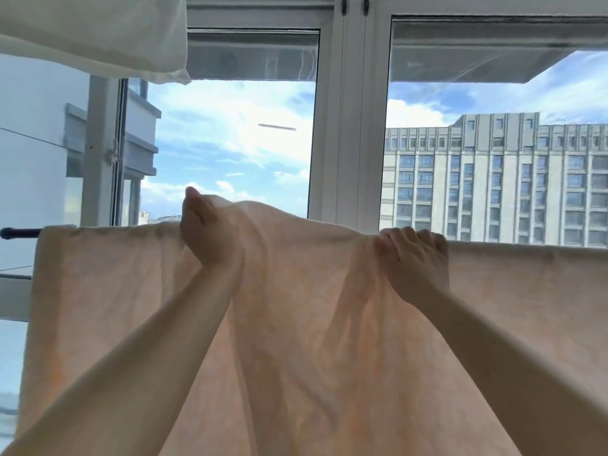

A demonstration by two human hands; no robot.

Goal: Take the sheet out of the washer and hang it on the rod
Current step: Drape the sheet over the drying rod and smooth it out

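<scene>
Here the pale peach, thin woven cotton sheet [312, 324] hangs draped over the dark, slender round rod [19, 232]. Only the rod's left end shows, projecting past the sheet's left edge; the rest of its length is hidden under the fabric. The lower part of the sheet is cut off by the bottom of the frame, and its right portion runs out past the right side. The fabric is soft and wrinkled, with diagonal folds fanning downward from both grip points, and it is slightly translucent against the daylight.

The left hand [205, 232] is curled closed on a raised fold of the sheet at the top edge, left of centre, lifting that fold above the rod line. Its fingers are wrapped in cloth and hard to make out. The right hand [416, 261] grips the top edge of the sheet right of centre, fingers hooked over the fold, knuckles facing the camera. Whether the fingers also enclose the rod cannot be told.

A white fabric item [95, 31], smooth and padded-looking, hangs at the upper left corner, cut off by the top and left sides. Behind the sheet stands a white-framed window [348, 126] showing sky and a grey multi-storey building [493, 179].
</scene>
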